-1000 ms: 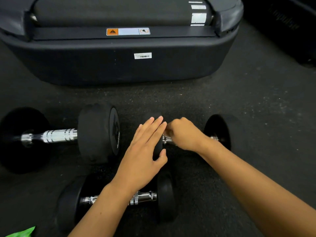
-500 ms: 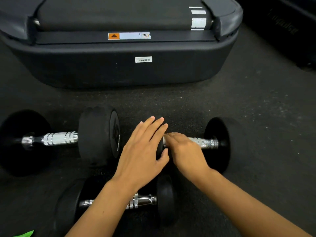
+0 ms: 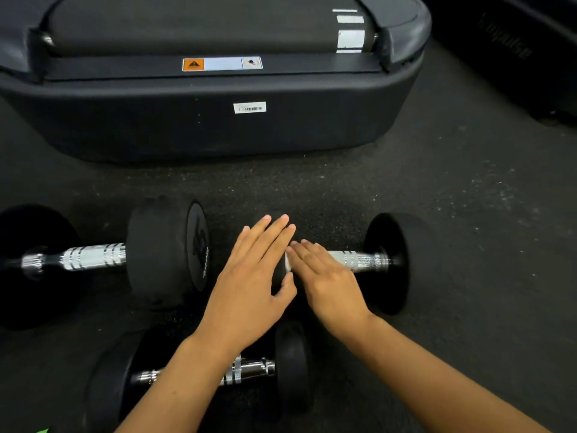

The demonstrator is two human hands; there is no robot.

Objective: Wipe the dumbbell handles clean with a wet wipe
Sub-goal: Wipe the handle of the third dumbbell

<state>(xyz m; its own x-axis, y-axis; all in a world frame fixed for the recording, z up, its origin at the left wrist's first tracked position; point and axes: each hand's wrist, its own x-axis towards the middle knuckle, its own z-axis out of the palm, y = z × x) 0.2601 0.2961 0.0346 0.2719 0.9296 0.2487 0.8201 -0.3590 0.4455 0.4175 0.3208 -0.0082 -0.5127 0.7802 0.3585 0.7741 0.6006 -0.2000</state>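
- Nearest to us, a small dumbbell [image 3: 199, 375] lies on the floor [image 3: 468, 245] with its chrome handle running left to right; our left forearm crosses over the middle of it, so we only see bits of the handle on either side.
- Bottom left corner there's a tiny sliver of something bright green [image 3: 42, 430], too cut off to tell what it is.
- Our left hand [image 3: 249, 285] has its fingers straight and together, palm down, resting on the left head of the right dumbbell [image 3: 374, 264]. That head is almost fully hidden under it.
- Our right hand [image 3: 327, 282] is flat too, fingers stretched out over the left end of that dumbbell's handle, pressing down on the wet wipe [image 3: 288, 262]. Only a thin white edge of it pokes out by the fingertips, right next to our left thumb.
- The rest of that handle shows bare and shiny up to the right head.
- Off to the left, a bigger dumbbell [image 3: 103, 260] sits by itself, nobody touching it.
- Furthest back there's the end of a treadmill [image 3: 218, 126], with a warning sticker and a barcode label on it.
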